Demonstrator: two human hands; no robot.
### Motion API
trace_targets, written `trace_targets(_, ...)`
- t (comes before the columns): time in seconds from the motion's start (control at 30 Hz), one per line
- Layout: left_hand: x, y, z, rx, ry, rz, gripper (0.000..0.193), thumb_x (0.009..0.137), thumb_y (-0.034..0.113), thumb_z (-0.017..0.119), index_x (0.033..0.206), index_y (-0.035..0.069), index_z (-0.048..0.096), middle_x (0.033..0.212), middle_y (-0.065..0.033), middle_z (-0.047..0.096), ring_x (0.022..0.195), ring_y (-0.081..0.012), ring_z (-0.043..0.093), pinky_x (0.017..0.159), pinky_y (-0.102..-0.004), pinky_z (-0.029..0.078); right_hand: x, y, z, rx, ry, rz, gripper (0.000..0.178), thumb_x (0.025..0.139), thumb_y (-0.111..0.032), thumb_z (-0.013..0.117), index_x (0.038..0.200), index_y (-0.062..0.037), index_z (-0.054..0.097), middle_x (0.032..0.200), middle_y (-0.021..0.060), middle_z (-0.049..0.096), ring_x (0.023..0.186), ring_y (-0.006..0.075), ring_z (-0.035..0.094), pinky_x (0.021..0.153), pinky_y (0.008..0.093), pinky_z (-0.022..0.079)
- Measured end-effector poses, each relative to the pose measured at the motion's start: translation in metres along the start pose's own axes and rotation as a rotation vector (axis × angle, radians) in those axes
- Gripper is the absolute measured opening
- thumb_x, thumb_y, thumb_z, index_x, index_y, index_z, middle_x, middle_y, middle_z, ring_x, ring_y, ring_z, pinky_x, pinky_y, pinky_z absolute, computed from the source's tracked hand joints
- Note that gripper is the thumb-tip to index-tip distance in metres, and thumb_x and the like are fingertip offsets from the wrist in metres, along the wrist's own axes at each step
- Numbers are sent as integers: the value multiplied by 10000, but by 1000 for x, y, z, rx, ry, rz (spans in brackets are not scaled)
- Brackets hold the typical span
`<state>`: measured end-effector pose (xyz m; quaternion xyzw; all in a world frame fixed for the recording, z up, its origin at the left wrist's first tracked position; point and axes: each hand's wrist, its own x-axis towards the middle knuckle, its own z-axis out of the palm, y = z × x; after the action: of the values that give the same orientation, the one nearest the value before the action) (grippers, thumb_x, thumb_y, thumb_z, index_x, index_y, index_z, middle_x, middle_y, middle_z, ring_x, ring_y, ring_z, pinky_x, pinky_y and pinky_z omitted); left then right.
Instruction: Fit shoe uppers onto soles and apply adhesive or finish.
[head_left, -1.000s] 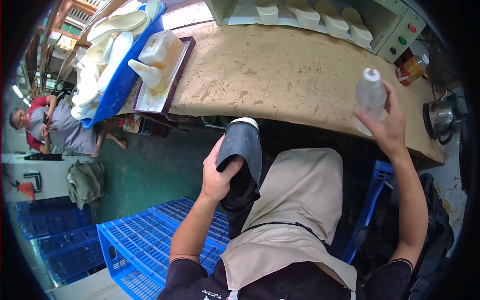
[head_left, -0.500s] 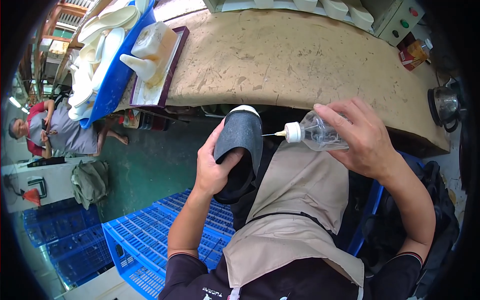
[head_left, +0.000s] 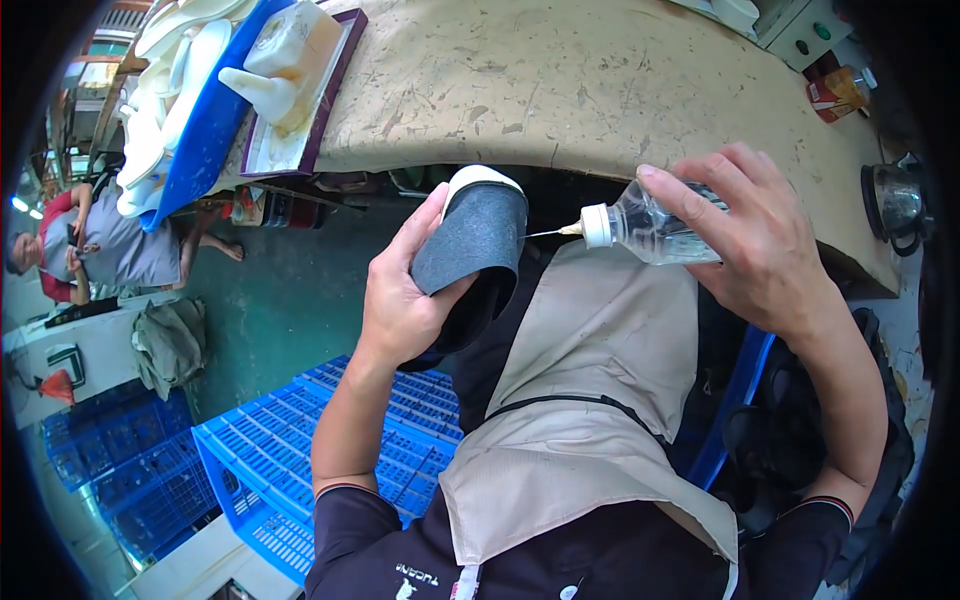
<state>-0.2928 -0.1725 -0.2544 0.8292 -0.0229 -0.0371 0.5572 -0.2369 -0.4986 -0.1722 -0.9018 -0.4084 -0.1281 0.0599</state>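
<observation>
At the centre of the frame, the left hand [head_left: 405,295] is clamped on a dark grey shoe upper [head_left: 470,235], thumb inside its curved opening; its surface is matte and finely speckled, and a smooth white toe end [head_left: 483,178] shows at the top. Right of centre, the right hand's [head_left: 760,240] fingers are closed around a clear bottle [head_left: 645,225], tipped sideways, with a white cap [head_left: 596,226] and thin needle [head_left: 545,234]. The needle's tip reaches the upper's right edge; whether it touches cannot be told. The front edge of the bench [head_left: 560,100] bends across just above the toe. Green floor [head_left: 280,310] lies left of the left hand, above a blue crate [head_left: 330,430] at lower left.
</observation>
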Motion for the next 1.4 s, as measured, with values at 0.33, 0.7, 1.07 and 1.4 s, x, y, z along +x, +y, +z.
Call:
trace_targets(0.33, 5, -10, -14, 320, -15, 143, 758, 692, -5, 784, 1417, 26, 565, 1231, -194, 702, 1029, -320, 711, 893, -349, 553, 9, -8, 2, -35, -8, -9, 576, 707, -53, 803, 1263, -130, 673, 1054, 55, 621, 880, 226, 537, 787, 333, 467)
trace_targets(0.7, 6, -7, -17, 451, -73, 176, 757, 676, -33, 734, 1412, 23, 569, 1189, -200, 703, 957, -328, 713, 838, -362, 563, 19, -16, 4, -29, -52, -15, 574, 722, -64, 803, 1274, -133, 663, 1059, 53, 620, 880, 224, 538, 784, 337, 464)
trace_targets(1.07, 3, 1, -15, 496, -138, 132, 751, 680, -27, 750, 1410, 37, 583, 1193, -193, 708, 957, -312, 714, 839, -353, 556, 25, -21, 7, -22, -88, -43, 577, 730, -77, 799, 1286, -139, 660, 1057, 55, 615, 886, 222, 536, 783, 334, 459)
trace_targets(1.4, -2, -3, -16, 458, -172, 130, 739, 677, -14, 751, 1397, 29, 588, 1177, -200, 710, 952, -323, 714, 839, -364, 562, 26, -15, 10, -75, -109, -35, 592, 735, -73, 795, 1304, -150, 650, 1053, 57, 611, 892, 220, 531, 785, 330, 453)
